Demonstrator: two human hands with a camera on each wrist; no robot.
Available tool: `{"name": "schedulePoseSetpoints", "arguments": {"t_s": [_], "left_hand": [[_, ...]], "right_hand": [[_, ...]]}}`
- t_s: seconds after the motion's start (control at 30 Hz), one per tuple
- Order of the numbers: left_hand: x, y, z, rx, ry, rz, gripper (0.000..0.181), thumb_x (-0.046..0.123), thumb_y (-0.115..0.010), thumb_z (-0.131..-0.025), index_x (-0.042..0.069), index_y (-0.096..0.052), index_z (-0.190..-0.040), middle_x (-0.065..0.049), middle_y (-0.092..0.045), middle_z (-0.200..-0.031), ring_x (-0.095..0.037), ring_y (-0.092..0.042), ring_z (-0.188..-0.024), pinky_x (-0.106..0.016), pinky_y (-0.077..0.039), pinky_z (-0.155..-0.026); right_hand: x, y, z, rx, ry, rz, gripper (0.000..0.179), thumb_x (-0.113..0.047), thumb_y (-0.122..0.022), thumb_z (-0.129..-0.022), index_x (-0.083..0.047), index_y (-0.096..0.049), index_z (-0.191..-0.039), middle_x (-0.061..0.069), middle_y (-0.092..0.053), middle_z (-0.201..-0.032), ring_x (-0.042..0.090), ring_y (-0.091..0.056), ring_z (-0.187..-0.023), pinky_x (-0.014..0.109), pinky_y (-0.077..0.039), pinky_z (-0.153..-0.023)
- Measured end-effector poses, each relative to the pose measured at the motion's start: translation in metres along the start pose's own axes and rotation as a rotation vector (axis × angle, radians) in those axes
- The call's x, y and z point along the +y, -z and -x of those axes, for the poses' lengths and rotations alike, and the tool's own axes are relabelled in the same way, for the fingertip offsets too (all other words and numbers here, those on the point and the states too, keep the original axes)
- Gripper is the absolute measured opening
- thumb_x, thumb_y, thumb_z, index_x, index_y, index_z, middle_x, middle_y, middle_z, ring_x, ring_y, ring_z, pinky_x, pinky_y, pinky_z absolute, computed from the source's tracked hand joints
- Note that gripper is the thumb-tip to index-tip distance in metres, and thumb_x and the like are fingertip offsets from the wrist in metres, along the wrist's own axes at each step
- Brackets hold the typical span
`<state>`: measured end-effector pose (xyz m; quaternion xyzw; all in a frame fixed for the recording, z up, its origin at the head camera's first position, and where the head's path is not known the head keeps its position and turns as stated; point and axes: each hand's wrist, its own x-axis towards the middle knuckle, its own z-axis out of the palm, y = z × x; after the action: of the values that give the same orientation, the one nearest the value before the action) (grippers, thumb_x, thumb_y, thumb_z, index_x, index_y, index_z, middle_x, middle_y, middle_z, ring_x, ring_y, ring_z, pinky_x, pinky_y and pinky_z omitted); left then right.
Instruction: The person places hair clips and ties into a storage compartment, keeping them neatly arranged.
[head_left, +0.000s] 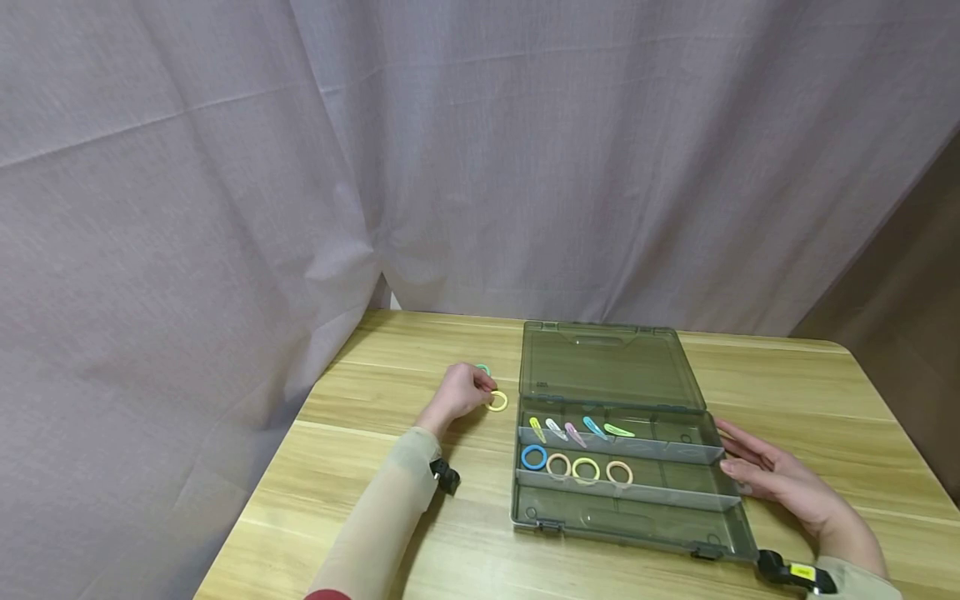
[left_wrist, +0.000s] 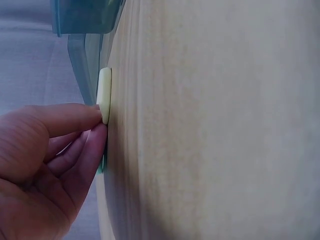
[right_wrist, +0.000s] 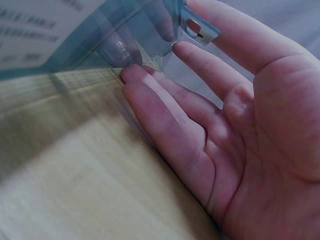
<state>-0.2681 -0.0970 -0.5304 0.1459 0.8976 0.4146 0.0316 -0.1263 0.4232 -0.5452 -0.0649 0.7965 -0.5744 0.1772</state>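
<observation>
My left hand is low over the wooden table, left of the box. Its thumb and forefinger pinch the edge of a pale yellow hair tie, which stays flat at the tabletop. A green hair tie lies just behind, partly hidden by the fingers. At the right side of the open, see-through grey compartment box, my right hand touches the wall with fairly straight fingers. Snap hair clips sit in the back compartment. The middle one holds a blue hair tie and several pale yellow and peach ones.
The box's lid lies folded back toward the grey curtain behind the table. Two latches stick out along the box's front edge. Thin dividers part the compartments.
</observation>
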Motion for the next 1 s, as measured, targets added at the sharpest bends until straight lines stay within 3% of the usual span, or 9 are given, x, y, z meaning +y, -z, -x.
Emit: {"name": "schedulePoseSetpoints", "arguments": {"t_s": [0.33,0.43,0.57,0.63,0.8,1.0], "left_hand": [[-0.0007,0.0003,-0.0016,-0.016,-0.013,-0.032,0.013,-0.006,-0.081,-0.080,0.000,-0.082,-0.091,-0.003,-0.076,-0.080,-0.003,-0.061,-0.070,-0.020,-0.053,-0.070],[-0.0007,0.0005,-0.0028,-0.025,-0.016,-0.045,0.014,-0.005,-0.079,-0.080,0.001,-0.083,-0.092,-0.005,-0.077,-0.081,-0.002,-0.060,-0.070,-0.019,-0.053,-0.070],[-0.0009,0.0012,-0.0041,-0.030,-0.009,-0.057,0.015,-0.004,-0.078,-0.080,0.001,-0.083,-0.092,-0.006,-0.076,-0.081,-0.002,-0.059,-0.070,-0.019,-0.052,-0.070],[-0.0010,0.0017,-0.0045,-0.028,-0.005,-0.062,0.015,-0.004,-0.077,-0.080,0.002,-0.083,-0.092,-0.006,-0.076,-0.081,-0.002,-0.058,-0.070,-0.020,-0.051,-0.070],[-0.0003,0.0027,-0.0043,-0.033,-0.007,-0.070,0.016,-0.004,-0.077,-0.081,0.002,-0.084,-0.094,-0.007,-0.077,-0.083,-0.003,-0.058,-0.072,-0.021,-0.051,-0.072],[-0.0026,0.0029,-0.0019,-0.039,0.007,-0.048,0.015,-0.004,-0.076,-0.086,0.003,-0.084,-0.097,-0.003,-0.077,-0.084,-0.005,-0.060,-0.077,-0.023,-0.052,-0.075]], "right_hand": [[-0.0003,-0.0001,0.0006,0.003,-0.004,0.003,0.070,-0.020,-0.055,-0.112,-0.014,-0.018,-0.172,-0.025,-0.041,-0.145,-0.014,-0.052,-0.120,0.028,-0.056,-0.088],[-0.0010,-0.0005,0.0004,0.006,-0.009,0.012,0.070,-0.020,-0.055,-0.113,-0.014,-0.018,-0.172,-0.009,-0.040,-0.158,-0.014,-0.051,-0.119,0.028,-0.056,-0.088],[-0.0024,-0.0008,0.0001,0.001,-0.009,0.022,0.070,-0.020,-0.054,-0.113,-0.014,-0.017,-0.172,0.020,-0.025,-0.169,-0.015,-0.051,-0.119,0.028,-0.056,-0.088],[-0.0028,-0.0006,0.0001,-0.003,-0.008,0.019,0.070,-0.021,-0.054,-0.113,-0.015,-0.017,-0.172,0.013,-0.029,-0.168,-0.015,-0.050,-0.120,0.028,-0.056,-0.088],[-0.0027,-0.0003,0.0008,-0.003,-0.003,0.002,0.071,-0.020,-0.055,-0.112,-0.015,-0.018,-0.172,-0.025,-0.041,-0.147,-0.015,-0.050,-0.120,0.028,-0.056,-0.089],[-0.0025,-0.0003,0.0016,-0.005,0.004,-0.006,0.071,-0.019,-0.055,-0.112,-0.015,-0.018,-0.172,-0.030,-0.042,-0.142,-0.015,-0.050,-0.120,0.028,-0.056,-0.089]]}}
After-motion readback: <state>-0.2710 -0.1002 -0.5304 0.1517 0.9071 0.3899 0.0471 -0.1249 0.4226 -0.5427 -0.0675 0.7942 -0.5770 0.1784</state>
